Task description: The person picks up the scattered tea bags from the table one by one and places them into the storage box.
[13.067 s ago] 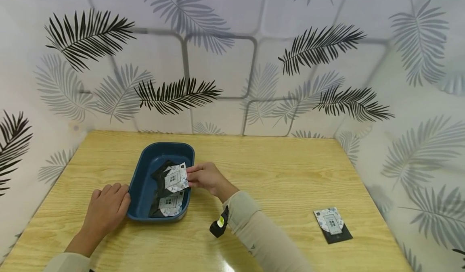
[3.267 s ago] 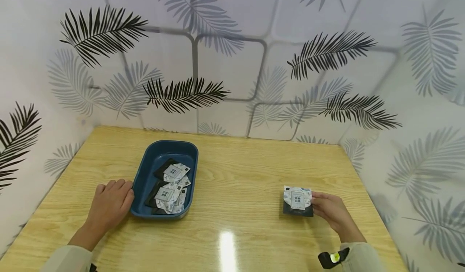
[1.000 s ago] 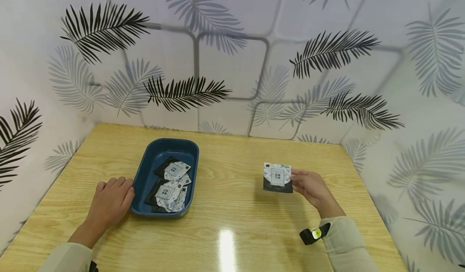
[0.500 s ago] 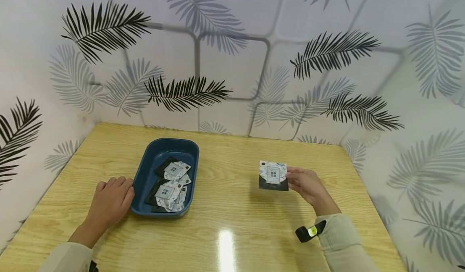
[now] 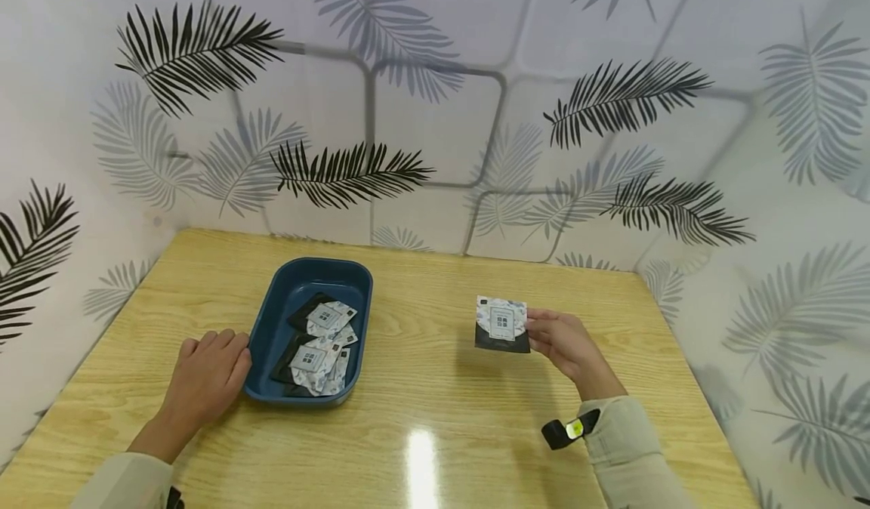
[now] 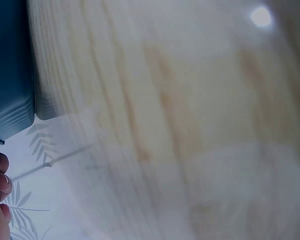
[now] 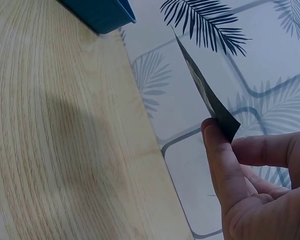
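In the head view, my right hand (image 5: 564,343) pinches a flat square sachet (image 5: 501,325) by its right edge, thumb on one side and fingers on the other. Its upper part is white with a floral print and a printed label; its lower edge is black. The sachet (image 7: 205,90) appears nearly edge-on in the right wrist view, raised above the table. Left of it stands a blue bin (image 5: 253,377) with several similar sachets (image 5: 316,362) overlapping inside. My left hand (image 5: 207,377) touches the bin's left rim, its fingers bent; how they meet the rim is hidden.
Both hands work over a light wooden table (image 5: 421,297). A wall covering with leaf prints (image 5: 353,173) rises behind and beside it. A bright reflection lies near the table's front. The wooden surface stretches between the bin and the held sachet.
My right hand has picked the sachet up from the table's right side and carried it leftward and up, slowly in the last second. More sachets lie in the bin. My left hand stays at the rim.
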